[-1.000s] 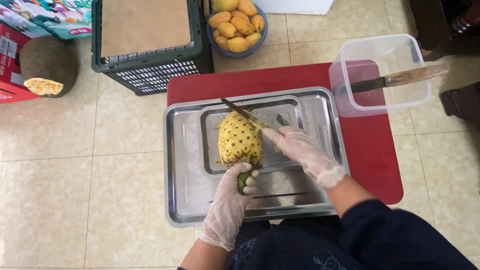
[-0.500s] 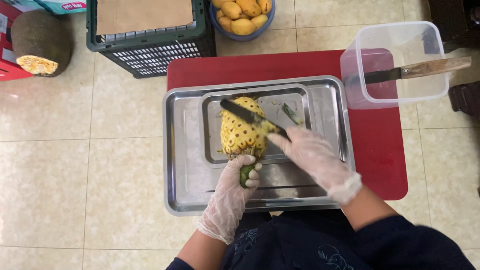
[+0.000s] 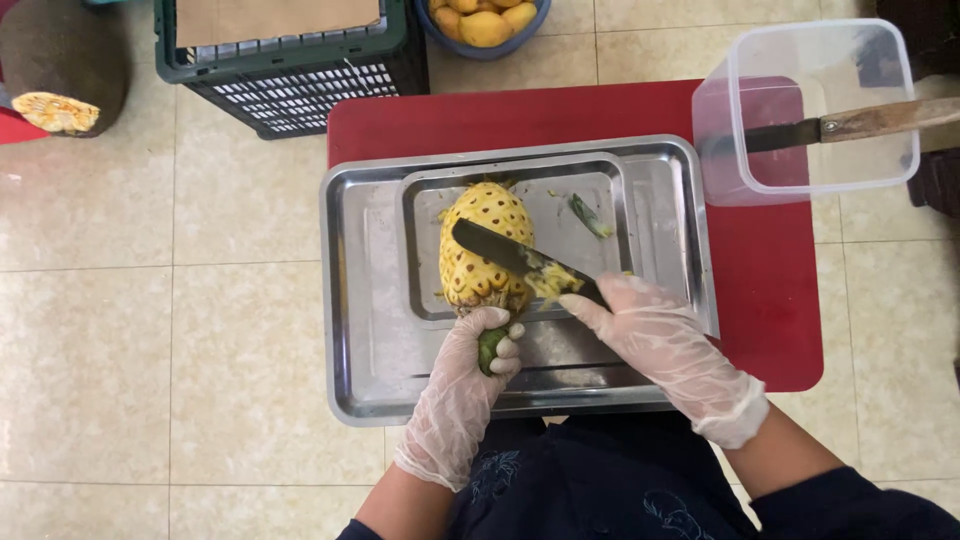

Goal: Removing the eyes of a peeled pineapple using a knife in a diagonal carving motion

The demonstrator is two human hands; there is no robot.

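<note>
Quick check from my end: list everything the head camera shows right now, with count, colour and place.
Peeled pineapple: one, yellow, on the inner tray, stem toward the person.
Knife: one, dark blade, lying across the pineapple.
Inner tray: one, steel, inside the larger tray.
Outer tray: one, steel, on the red table.
Table: one, red, on the tiled floor.
Peel scrap: one, green, on the inner tray.
Clear tub: one, transparent, table's far right corner.
Second knife: one, wooden handle, across the tub.
Crate: one, dark green, beyond the table.
Bowl of fruit: one, blue, yellow fruit, top edge.
Left hand: gloved, gripping the green stem.
Right hand: gloved, holding the knife.
</note>
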